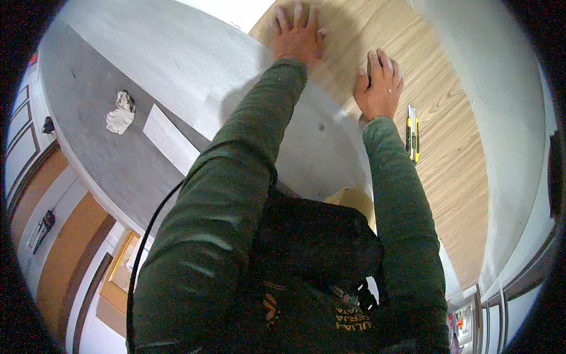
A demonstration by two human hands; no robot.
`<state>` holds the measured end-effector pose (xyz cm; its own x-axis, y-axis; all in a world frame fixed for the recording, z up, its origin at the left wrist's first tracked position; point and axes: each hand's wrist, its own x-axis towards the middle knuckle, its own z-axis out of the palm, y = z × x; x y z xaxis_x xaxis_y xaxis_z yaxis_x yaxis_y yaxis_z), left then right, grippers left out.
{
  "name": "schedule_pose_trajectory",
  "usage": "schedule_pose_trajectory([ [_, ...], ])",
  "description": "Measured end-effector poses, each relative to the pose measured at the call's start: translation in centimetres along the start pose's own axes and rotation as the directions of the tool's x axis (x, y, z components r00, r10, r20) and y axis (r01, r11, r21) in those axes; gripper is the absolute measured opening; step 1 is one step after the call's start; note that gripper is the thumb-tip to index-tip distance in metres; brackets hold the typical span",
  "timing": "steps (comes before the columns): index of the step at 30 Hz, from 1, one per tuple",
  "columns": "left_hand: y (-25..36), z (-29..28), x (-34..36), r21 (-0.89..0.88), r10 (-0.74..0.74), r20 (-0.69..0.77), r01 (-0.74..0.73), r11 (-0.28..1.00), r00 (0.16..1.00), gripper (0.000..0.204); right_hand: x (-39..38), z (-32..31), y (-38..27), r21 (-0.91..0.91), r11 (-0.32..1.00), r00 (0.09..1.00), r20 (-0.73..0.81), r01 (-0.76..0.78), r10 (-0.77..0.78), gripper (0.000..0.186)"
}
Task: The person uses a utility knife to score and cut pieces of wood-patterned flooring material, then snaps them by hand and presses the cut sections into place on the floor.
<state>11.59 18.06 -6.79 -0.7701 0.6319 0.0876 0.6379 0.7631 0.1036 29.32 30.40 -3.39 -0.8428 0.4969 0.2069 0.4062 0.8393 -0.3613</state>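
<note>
My left hand (298,38) lies on the far end of a wood-grain sheet (442,76), its fingers stretched out and apart. Lower and to the right, my right hand (380,88) rests on the same sheet. Its fingers are bent, and a dark edge shows between thumb and forefinger; what it belongs to is mostly hidden by the hand. Just right of my right wrist lies a yellow and black utility knife (413,134), its blade pointing away from me.
A pale grey panel (171,53) borders the sheet on the left. On a darker grey surface (88,76) lie a crumpled whitish cloth (122,113) and a white strip (170,134). A black cord (140,248) hangs beside my left arm. A gold-framed picture (122,259) is at lower left.
</note>
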Motion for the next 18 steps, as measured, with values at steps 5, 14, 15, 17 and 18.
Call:
schedule_pose_trajectory([
  [5,-5.9,-1.3,-3.1,-0.124,0.105,0.018,-0.102,0.987,0.994,0.062,-0.1,0.1,0.4,0.031,1.0,1.0,-0.031,0.004,-0.003,0.043],
  [14,-9.6,-6.1,-6.8,-0.222,0.041,0.156,-0.005,0.975,0.987,0.055,0.0,0.8,0.5,0.004,0.983,0.977,-0.109,0.185,-0.183,0.037],
  [15,-9.9,-5.9,-7.0,-0.261,0.042,0.136,-0.005,0.965,0.99,0.05,-0.3,0.6,-0.4,-0.051,0.982,0.98,-0.074,0.182,-0.186,0.037],
  [17,-9.7,-5.4,-6.7,-0.307,-0.011,0.094,0.04,0.951,0.996,0.05,0.2,0.9,-0.8,-0.034,0.986,0.98,-0.107,0.165,-0.168,0.04],
  [18,-9.3,-5.1,-6.8,-0.335,-0.034,0.076,0.058,0.94,0.997,0.05,0.2,0.9,-0.8,-0.03,0.988,0.98,-0.122,0.152,-0.155,0.041],
])
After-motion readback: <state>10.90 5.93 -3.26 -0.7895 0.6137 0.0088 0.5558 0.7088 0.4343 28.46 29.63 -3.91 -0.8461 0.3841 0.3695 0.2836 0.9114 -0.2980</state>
